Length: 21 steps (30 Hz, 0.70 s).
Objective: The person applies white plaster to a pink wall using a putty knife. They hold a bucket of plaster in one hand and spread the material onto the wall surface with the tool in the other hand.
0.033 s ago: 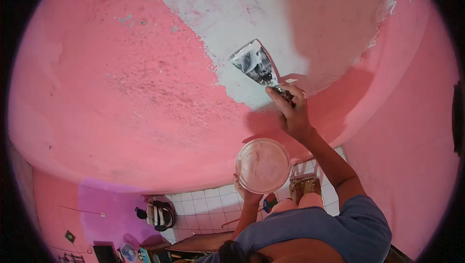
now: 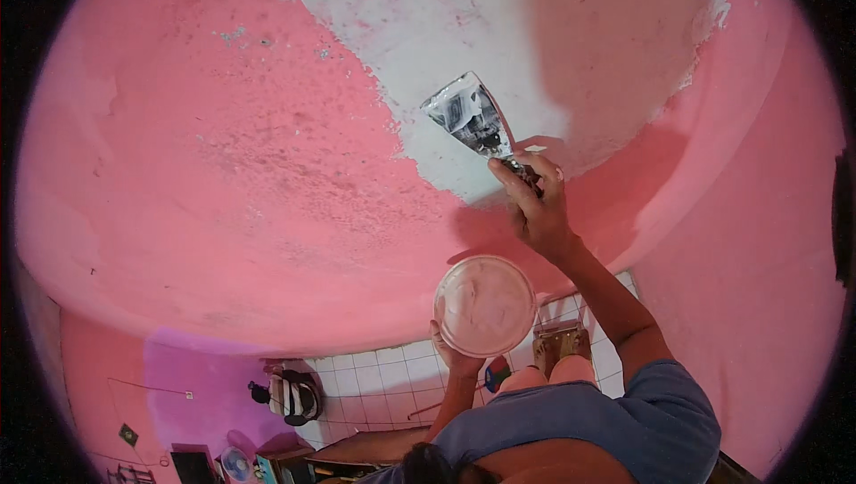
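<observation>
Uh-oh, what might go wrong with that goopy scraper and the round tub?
Whitish paste smeared on the scraper in the right grip might drip. The tub could tip, since only the left grip seems to support it. And the person seems to stand on a small brown stool, so a wobble might mean a fall.

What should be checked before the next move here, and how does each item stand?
1. Right hand gripping the putty knife by its handle: ok.
2. Blade evenly coated: not ok; white paste is smeared on it, leaving dark areas showing.
3. Left hand supporting the round tub: ok.
4. Paste available in the tub: ok, a broad pale surface shows; depth cannot tell.
5. Blade touching the white patch on the pink wall: cannot tell from this angle.
</observation>
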Tool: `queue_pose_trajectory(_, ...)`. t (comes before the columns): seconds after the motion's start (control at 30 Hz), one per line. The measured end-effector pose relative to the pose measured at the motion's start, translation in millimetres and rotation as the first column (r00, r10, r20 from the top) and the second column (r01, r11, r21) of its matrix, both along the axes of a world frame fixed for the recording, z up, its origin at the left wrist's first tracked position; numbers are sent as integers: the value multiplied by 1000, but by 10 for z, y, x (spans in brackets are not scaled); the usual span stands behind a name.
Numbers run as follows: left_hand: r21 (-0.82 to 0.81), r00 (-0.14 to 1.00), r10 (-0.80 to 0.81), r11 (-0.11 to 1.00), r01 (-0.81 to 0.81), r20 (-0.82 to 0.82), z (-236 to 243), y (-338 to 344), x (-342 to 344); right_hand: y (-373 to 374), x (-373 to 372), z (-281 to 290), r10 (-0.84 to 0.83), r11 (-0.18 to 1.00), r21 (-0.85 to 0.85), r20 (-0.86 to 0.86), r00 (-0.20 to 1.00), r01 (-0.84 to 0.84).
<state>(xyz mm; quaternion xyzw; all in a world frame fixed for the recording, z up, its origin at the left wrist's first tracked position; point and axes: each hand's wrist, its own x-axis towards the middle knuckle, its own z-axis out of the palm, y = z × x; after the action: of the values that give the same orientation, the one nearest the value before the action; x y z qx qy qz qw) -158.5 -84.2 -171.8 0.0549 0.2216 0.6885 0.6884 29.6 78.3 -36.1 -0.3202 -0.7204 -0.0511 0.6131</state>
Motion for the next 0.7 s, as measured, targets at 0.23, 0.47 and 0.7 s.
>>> queue_pose_trajectory(0.23,12,990,-10,1000,12,-139,178,2,68,-56,30,-405,-20,1000,-22,-56,998,18)
queue_pose_trajectory(0.47,39,995,-13,999,17,-99,135,30,51,-63,-54,-35,-19,999,33,-52,998,21)
queue_pose_trajectory(0.7,21,998,-50,999,50,36,-21,-2,-15,-103,-53,-339,-40,999,-28,-67,997,38)
